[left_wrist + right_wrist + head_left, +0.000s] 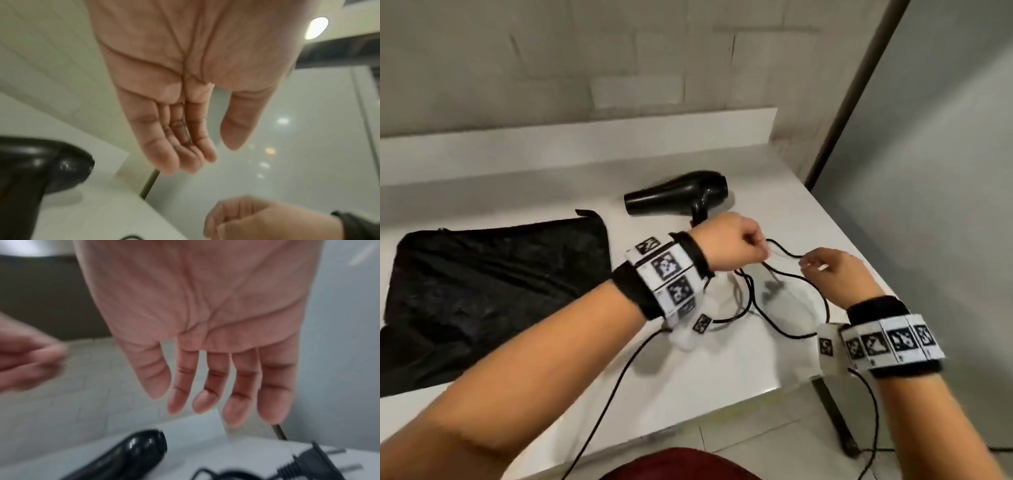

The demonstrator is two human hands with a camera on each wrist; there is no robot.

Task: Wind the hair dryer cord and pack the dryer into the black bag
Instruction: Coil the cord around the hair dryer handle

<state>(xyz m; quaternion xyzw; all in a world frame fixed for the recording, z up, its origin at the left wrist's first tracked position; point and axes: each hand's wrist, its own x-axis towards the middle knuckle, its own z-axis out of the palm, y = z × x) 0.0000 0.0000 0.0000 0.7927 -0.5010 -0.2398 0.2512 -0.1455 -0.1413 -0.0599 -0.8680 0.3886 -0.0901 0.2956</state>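
Observation:
The black hair dryer [681, 195] lies on its side at the back of the white counter [722, 370]. It also shows in the left wrist view [41, 165] and the right wrist view [133, 454]. Its black cord [784, 308] sprawls in loose loops in front of it, and the plug [318, 464] lies flat with its prongs pointing right. The black bag [493, 294] lies flat to the left. My left hand [760, 250] [218, 152] hovers over the cord with nothing in its palm. My right hand [811, 265] [185, 402] hangs just right of it, fingers spread and holding nothing.
A raised ledge [585, 144] and a tiled wall run behind the counter. The counter ends at its right edge [859, 274], with a grey panel beyond. A dark leg [835, 421] stands below the front corner. Thin black cables [619, 387] trail from my wristbands.

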